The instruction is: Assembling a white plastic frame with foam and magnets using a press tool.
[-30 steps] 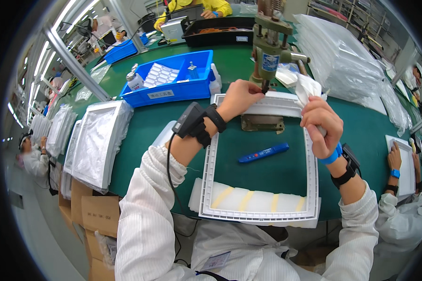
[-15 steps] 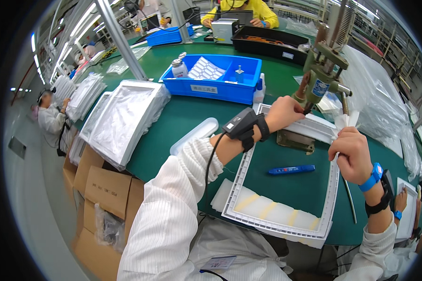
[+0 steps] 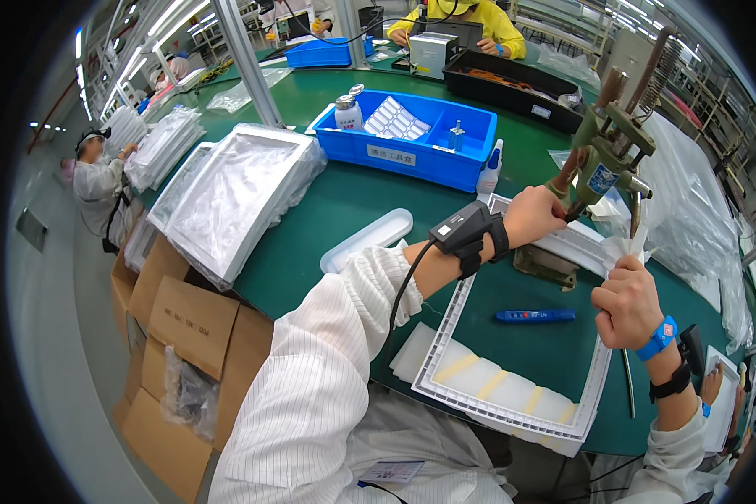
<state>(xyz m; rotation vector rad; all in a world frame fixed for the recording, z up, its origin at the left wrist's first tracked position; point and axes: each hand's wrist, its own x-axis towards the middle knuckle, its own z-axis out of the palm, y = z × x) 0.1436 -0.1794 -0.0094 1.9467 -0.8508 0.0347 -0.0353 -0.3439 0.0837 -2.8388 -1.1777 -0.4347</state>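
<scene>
A white rectangular frame lies on the green table, its far side beneath a green hand press. At the press's lower tip, my left hand has its fingers pinched together over the frame's far side; whatever they hold is hidden. My right hand is closed round the end of the press lever, which has white wrapping on it. Inside the frame lies a blue pen-shaped tool. White foam with yellow strips supports the frame's near side.
A blue bin with a bottle stands beyond my left arm, near a small white bottle. Bagged white frames are stacked at left above an open carton. Clear plastic sheets lie at right. Other people work nearby.
The view has shifted, so the table's things sit farther right and mostly lower. My right hand and the lever end have come slightly down relative to the press. My left hand stays at the press tip.
</scene>
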